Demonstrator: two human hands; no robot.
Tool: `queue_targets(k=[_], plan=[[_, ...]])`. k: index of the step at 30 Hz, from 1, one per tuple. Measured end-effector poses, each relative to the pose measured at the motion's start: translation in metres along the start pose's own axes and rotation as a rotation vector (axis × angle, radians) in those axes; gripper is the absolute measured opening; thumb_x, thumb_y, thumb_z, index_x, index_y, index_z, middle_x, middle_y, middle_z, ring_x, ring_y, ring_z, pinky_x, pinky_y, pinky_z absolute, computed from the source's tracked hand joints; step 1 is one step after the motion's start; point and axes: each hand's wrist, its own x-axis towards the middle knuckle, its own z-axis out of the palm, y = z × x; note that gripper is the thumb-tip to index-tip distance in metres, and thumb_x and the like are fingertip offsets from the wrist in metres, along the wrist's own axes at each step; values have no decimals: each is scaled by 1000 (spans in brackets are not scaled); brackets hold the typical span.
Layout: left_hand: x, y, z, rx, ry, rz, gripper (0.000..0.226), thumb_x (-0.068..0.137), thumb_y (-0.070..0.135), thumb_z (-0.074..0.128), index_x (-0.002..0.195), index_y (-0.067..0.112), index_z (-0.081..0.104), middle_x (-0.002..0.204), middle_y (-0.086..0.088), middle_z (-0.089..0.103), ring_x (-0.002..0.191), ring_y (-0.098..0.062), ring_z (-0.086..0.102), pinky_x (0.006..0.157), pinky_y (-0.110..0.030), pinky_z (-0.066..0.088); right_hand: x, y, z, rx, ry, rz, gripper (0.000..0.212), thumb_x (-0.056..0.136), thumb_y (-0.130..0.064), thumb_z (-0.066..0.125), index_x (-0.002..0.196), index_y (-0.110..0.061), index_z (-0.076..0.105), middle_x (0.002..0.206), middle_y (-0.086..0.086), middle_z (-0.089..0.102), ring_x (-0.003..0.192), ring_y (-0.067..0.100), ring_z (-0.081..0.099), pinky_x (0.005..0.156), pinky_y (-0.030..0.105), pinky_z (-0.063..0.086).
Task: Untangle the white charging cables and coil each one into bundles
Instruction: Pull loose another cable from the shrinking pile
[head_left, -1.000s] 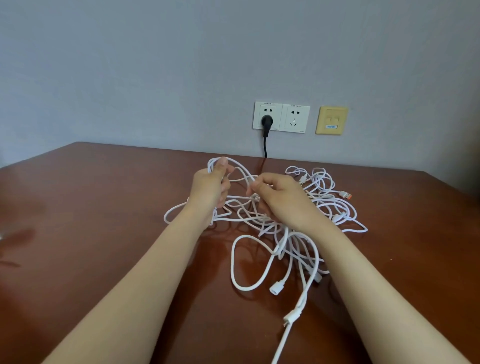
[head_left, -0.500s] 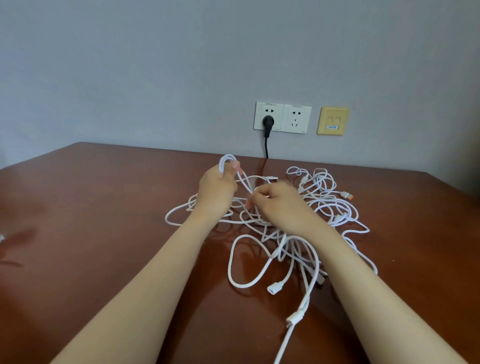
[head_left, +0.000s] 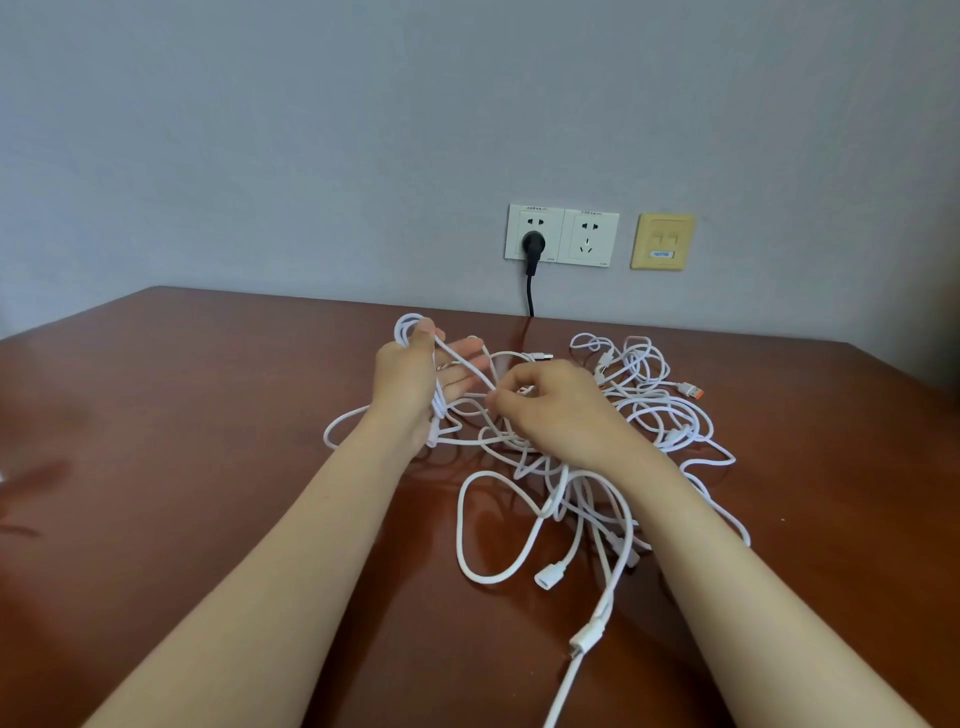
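A tangle of white charging cables (head_left: 649, 415) lies on the brown wooden table (head_left: 208, 415), with loose ends trailing toward me; one white connector (head_left: 548, 576) lies at the front, another (head_left: 587, 638) nearer still. My left hand (head_left: 410, 387) is raised above the pile with cable loops wound round it; its thumb presses a loop at the top while the fingers are spread. My right hand (head_left: 556, 405) pinches a strand that runs from the left hand down into the tangle. An orange-tipped plug (head_left: 693, 389) sticks out at the right of the pile.
Behind the table, two white wall sockets (head_left: 561, 235) sit on the grey wall, with a black plug (head_left: 532, 244) and cord dropping behind the table edge. A yellow data plate (head_left: 662, 240) is to their right. Bare tabletop spreads to the left.
My left hand has lifted and its fingers have spread, with the loop raised higher. My right hand has moved slightly left and up along the strand; the cables at the right shifted a little.
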Motion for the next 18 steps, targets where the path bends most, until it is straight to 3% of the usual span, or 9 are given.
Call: queue_targets(k=[2,4,6,8,12,15,18], plan=[[2,1,1,-113,38,-25,28,102,18,36,78,7,44,64,-9,61,43,-17,65,46,-29,56,-1,-2,-1,-31,0,12,20,87,-28,59,71,-18,63,55,-9,53,41,4,48,52,22,44],[9,6,-5,-258,67,-19,31,103,17,33,74,7,41,54,-5,50,36,-11,58,44,-27,55,-2,-3,-4,-80,0,18,24,85,-33,63,68,-15,63,55,-6,55,52,9,54,63,28,48],[16,12,-13,-360,95,-28,35,104,19,31,71,11,38,36,4,38,27,-6,43,40,-20,50,-4,-4,-6,-85,2,27,30,83,-34,65,61,-16,59,56,-6,54,58,10,54,64,27,46],[19,16,-18,-359,119,-34,36,104,21,29,69,13,36,32,7,31,24,-4,30,33,-12,36,-5,-5,-8,-89,-7,25,34,83,-35,64,56,-19,56,58,-6,55,59,8,52,59,25,42],[17,16,-15,-70,169,31,33,103,18,30,71,13,39,37,7,31,26,-4,20,32,-10,21,-6,-6,-9,-117,-36,-36,28,87,-30,60,60,-24,57,55,-9,51,55,5,47,59,26,37],[14,14,-15,233,163,29,29,100,15,32,72,14,43,56,1,37,26,-4,21,32,-11,21,-6,-6,-5,-80,-33,-116,20,89,-24,59,72,-19,65,54,-7,49,53,7,44,61,27,38],[12,5,-9,495,111,35,26,99,19,38,77,13,49,59,-1,43,27,-4,32,37,-16,28,-5,-4,-1,-38,9,-171,18,90,-21,59,74,-16,66,55,-9,49,54,6,44,62,26,38]])
